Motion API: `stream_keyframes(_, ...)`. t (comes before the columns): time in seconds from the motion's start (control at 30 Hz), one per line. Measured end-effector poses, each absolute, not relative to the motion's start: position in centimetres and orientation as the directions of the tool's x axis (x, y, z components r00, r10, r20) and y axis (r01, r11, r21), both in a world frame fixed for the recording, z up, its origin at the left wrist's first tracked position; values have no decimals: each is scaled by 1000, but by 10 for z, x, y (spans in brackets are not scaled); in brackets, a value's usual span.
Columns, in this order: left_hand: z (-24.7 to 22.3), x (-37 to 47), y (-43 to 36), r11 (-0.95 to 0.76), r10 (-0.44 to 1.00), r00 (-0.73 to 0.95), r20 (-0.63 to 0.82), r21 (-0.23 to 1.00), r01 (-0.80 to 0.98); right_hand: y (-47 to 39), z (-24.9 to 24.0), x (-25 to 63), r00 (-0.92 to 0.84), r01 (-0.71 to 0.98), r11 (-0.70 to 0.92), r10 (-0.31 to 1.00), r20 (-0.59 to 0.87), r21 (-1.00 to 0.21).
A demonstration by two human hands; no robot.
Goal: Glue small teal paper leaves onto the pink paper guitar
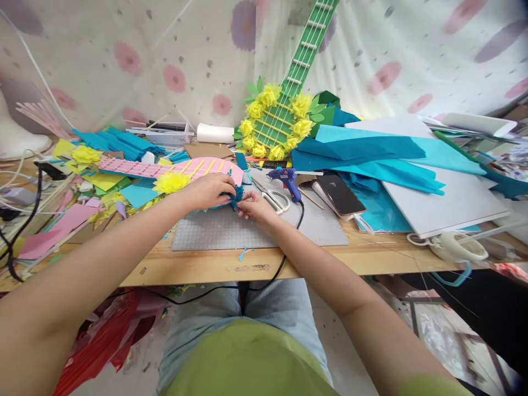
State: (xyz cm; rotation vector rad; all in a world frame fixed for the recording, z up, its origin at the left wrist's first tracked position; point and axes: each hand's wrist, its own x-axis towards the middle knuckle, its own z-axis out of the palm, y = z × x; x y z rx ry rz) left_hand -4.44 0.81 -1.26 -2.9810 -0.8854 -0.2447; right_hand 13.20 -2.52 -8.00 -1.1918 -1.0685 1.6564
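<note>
A pink paper guitar [210, 166] with yellow strips lies flat, its lower body over the grey cutting mat [214, 235]. At its near right edge is a ruffled dark-blue paper flower [238, 196]. My left hand [210, 191] reaches over the guitar body with curled fingers on the flower's left side. From the right, my right hand [252, 207] pinches the flower's lower edge. Fingers partly hide the flower, so I cannot tell whether it is fixed to the guitar. A yellow paper flower [172, 182] sits on the guitar, left of my left hand.
White-handled scissors [277, 201] and a blue glue gun [289, 181] with a black cord lie right of my hands. Farther right are a phone [340, 193] and blue paper sheets [363, 153]. A green paper guitar [274, 124] leans behind. Paper scraps [53, 231] cover the left.
</note>
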Motion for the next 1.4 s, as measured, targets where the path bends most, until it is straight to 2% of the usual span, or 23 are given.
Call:
stream_keyframes(0.23, -12, -46, 9, -833, 550, 821, 155, 33, 552, -28, -75, 135, -237, -198, -361, 920, -313, -911)
stream_keyframes(0.37, -13, -47, 9, -831, 555, 818, 150, 44, 555, -28, -74, 135, -231, -182, -378, 914, -335, -908)
stream_keyframes(0.8, -10, -49, 10, -829, 559, 819, 133, 45, 558, -27, -80, 132, -237, -169, -303, 936, -260, -938)
stream_keyframes(1.07, -7, -49, 8, -825, 565, 819, 97, 30, 565, -30, -75, 133, -229, -170, -349, 924, -307, -922)
stream_keyframes(1.3, -6, -47, 1, -819, 572, 812, 113, 32, 573, -32, -73, 134, -220, -206, -344, 929, -299, -916)
stream_keyframes(1.4, -10, -43, -10, -787, 609, 773, 180, 13, 617, -31, -74, 134, -227, -222, -314, 937, -264, -923)
